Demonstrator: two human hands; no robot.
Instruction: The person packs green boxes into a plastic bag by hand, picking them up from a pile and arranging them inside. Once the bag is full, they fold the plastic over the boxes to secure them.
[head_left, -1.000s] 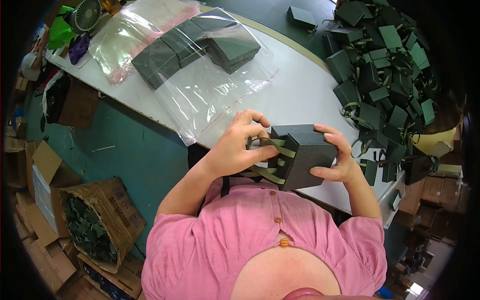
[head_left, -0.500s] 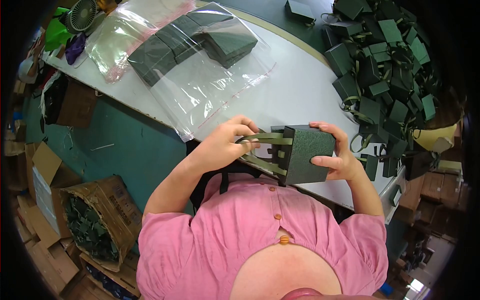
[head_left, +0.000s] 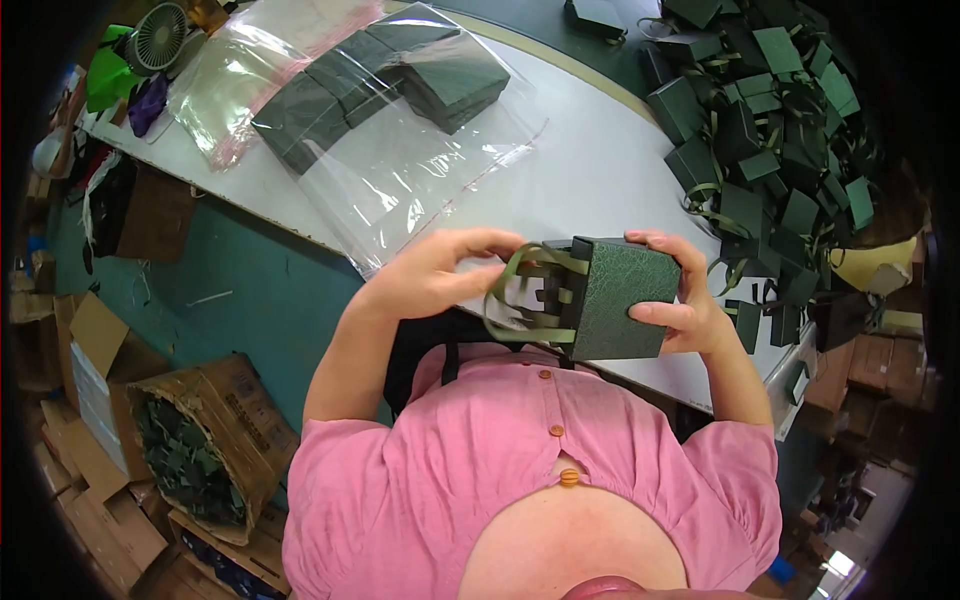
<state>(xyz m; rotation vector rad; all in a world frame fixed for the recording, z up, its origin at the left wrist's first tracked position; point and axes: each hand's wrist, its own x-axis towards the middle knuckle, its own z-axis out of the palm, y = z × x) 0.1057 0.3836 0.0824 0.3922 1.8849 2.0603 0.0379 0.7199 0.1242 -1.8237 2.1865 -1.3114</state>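
Observation:
My right hand [head_left: 680, 300] grips a small dark green gift bag [head_left: 628, 300] by its right end, thumb on the textured front face and fingers round the far edge. The bag lies sideways above the table's near edge, its mouth and olive ribbon handles [head_left: 525, 333] pointing left. My left hand [head_left: 440, 270] is beside the handles, thumb and forefinger apart, the fingertips partly behind the upper ribbon loop. The ribbons bow out loosely. Dark tabs show at the bag's mouth; its inside is hidden.
A clear plastic bag [head_left: 400, 200] holding several green blocks lies on the white table [head_left: 580, 150], with more clear bags [head_left: 225, 110] behind. Similar green bags [head_left: 760, 150] are heaped at right. A carton [head_left: 245, 410] of green pieces stands on the floor at left, near a small fan [head_left: 160, 38] above.
My left hand has loosened from the ribbon handles and its thumb and forefinger have spread. The ribbon loops now bulge outward. The gift bag has shifted slightly up and right in my right hand.

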